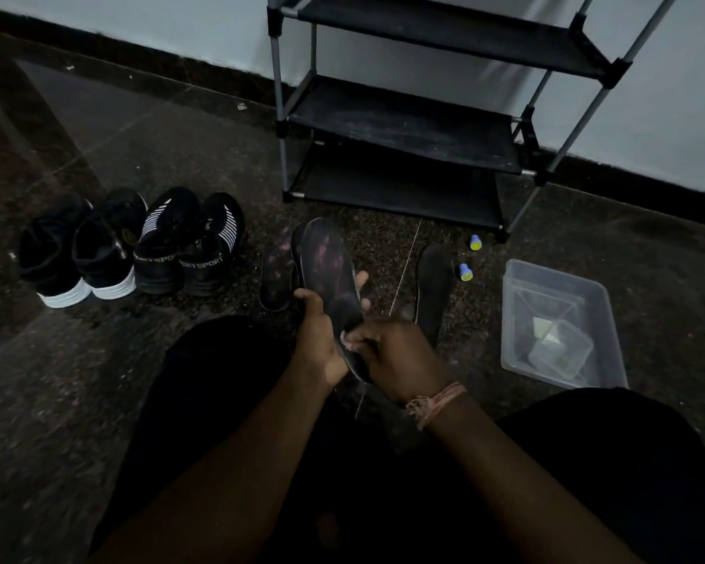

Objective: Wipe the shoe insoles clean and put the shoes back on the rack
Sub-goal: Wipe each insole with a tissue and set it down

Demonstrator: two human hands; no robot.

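My left hand [316, 333] grips a dark insole with pink blotches [328, 262] by its side, toe end pointing away from me. My right hand [395, 354] is closed at the insole's heel end, pinching what looks like a small pale wipe against it. Another blotched insole [277, 264] lies on the floor just left, and a plain black insole [434, 287] lies to the right. Two pairs of black shoes stand on the floor at left: one with white soles [78, 254], one with striped sides [190, 244]. The black shoe rack [403, 128] stands behind, its shelves bare.
A clear plastic tub [562, 323] with a smaller container inside sits on the floor at right. Two small blue-and-yellow caps [475, 242] [465, 272] lie near the rack's foot. My knees in dark clothing fill the foreground. The floor is dark speckled stone.
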